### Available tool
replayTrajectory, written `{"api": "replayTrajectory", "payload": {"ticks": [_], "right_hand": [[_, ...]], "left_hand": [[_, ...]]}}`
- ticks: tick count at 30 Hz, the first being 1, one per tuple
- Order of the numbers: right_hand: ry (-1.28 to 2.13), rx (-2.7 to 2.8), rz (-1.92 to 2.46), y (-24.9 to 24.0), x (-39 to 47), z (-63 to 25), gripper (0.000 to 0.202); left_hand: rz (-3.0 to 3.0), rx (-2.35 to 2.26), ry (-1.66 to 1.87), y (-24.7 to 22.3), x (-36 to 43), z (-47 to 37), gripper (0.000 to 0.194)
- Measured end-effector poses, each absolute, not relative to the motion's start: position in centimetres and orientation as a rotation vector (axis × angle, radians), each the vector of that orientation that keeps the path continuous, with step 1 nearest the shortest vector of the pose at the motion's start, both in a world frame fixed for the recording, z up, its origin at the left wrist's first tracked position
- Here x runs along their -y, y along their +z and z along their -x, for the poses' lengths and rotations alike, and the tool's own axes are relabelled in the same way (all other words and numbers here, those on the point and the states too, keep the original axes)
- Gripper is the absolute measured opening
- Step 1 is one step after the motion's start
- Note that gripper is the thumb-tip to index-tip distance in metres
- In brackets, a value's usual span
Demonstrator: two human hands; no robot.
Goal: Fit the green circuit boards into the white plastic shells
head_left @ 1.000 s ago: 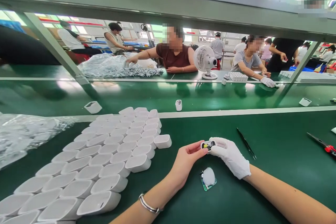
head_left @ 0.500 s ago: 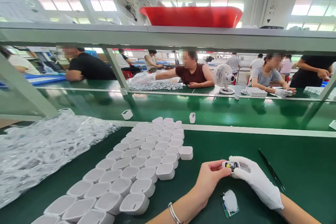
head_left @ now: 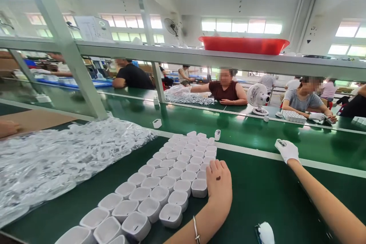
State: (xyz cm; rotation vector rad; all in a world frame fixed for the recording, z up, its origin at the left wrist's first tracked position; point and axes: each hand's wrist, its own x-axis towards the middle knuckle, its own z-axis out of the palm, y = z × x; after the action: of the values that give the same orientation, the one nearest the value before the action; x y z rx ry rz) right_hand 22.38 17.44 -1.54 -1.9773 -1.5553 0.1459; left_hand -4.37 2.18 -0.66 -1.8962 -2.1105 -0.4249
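Observation:
My bare left hand point(head_left: 219, 179) reaches to the right edge of the rows of white cups point(head_left: 150, 207), its fingers bent over a cup that they mostly hide. Farther right, my white-gloved right hand point(head_left: 288, 151) grips a small white housing point(head_left: 280, 143) with a dark end, above the far green surface just past the white strip. A circuit board with a white pad point(head_left: 265, 232) lies at the bottom edge, right of the left forearm.
Plastic-wrapped white parts point(head_left: 65, 156) cover the left side. Two housings stand on the green belt point(head_left: 188, 122). A metal post point(head_left: 68, 45) and shelf with a red tray point(head_left: 244, 45) rise in front. Several people sit beyond, beside a white fan point(head_left: 257, 98).
The view has tilted up and turned left. My hands have parted: the right carried the housing forward and right, while the left let go and moved to the cups.

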Motion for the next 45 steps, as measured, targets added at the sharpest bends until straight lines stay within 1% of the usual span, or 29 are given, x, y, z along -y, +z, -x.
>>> {"api": "replayTrajectory", "payload": {"ticks": [1,2,4,6,7,9,10,11,12,14,16,19,22,24,26,30,33,41,43,45], "right_hand": [[0.142,1.543,2.005,-1.4,-18.3,-22.4,0.031],[0.137,1.534,2.023,-1.3,-18.7,-22.2,0.035],[0.109,1.513,2.023,-1.3,-17.8,-21.2,0.055],[0.099,1.568,1.945,-1.6,-14.8,-19.8,0.066],[0.115,1.639,1.882,-2.0,-12.7,-19.2,0.062],[0.351,2.062,1.562,-3.3,-7.8,-17.9,0.048],[0.432,2.248,1.413,-4.2,-5.4,-17.3,0.050],[0.442,2.375,1.311,-5.3,-3.1,-16.7,0.056],[0.410,2.439,1.277,-6.2,-1.1,-16.1,0.057],[0.258,2.389,1.376,-7.7,1.6,-14.9,0.053],[0.175,2.405,1.421,-8.0,2.7,-14.1,0.052],[0.302,2.441,1.375,-6.7,2.3,-14.3,0.051],[0.434,2.157,1.450,-5.5,1.2,-15.7,0.056],[0.430,1.965,1.527,-5.6,0.7,-16.6,0.055],[0.398,1.871,1.555,-6.2,0.4,-17.1,0.050],[0.333,1.858,1.495,-7.2,0.4,-16.9,0.050],[0.322,1.872,1.449,-7.3,0.6,-16.7,0.053],[0.332,1.887,1.429,-7.7,0.5,-17.0,0.053],[0.338,1.873,1.418,-7.8,0.5,-16.9,0.055],[0.349,1.849,1.403,-7.9,0.5,-16.9,0.056]], "left_hand": [[1.909,2.118,-0.388,-0.6,-2.4,4.5,0.032],[1.934,2.108,-0.374,-0.6,-2.6,4.6,0.035],[2.008,2.044,-0.379,-0.8,-2.8,4.6,0.040],[2.104,1.952,-0.382,-1.2,-2.8,4.3,0.041],[2.149,1.908,-0.383,-1.4,-2.7,4.2,0.040],[2.246,1.814,-0.418,-2.0,-2.5,3.7,0.037],[2.293,1.766,-0.467,-2.3,-2.3,3.4,0.036],[2.334,1.722,-0.535,-2.6,-2.1,3.1,0.036],[2.363,1.690,-0.616,-2.9,-2.0,2.7,0.036],[2.367,1.682,-0.783,-3.4,-1.8,2.1,0.040],[2.308,1.779,-0.909,-4.0,-1.9,1.7,0.044],[2.293,2.030,-1.120,-4.9,-2.6,1.7,0.054],[2.407,2.205,-1.443,-5.5,-3.6,2.2,0.063],[2.480,2.231,-1.636,-5.7,-4.0,2.5,0.070],[2.537,2.242,-1.733,-5.7,-4.1,2.5,0.076],[2.605,2.235,-1.729,-5.7,-3.9,2.4,0.079],[2.612,2.250,-1.649,-5.8,-3.7,2.4,0.078],[2.541,2.301,-1.449,-5.0,-2.8,1.7,0.073],[2.453,2.193,-1.540,-5.1,-2.4,2.2,0.068],[2.473,1.827,-1.631,-5.2,-1.7,3.1,0.057]]}}
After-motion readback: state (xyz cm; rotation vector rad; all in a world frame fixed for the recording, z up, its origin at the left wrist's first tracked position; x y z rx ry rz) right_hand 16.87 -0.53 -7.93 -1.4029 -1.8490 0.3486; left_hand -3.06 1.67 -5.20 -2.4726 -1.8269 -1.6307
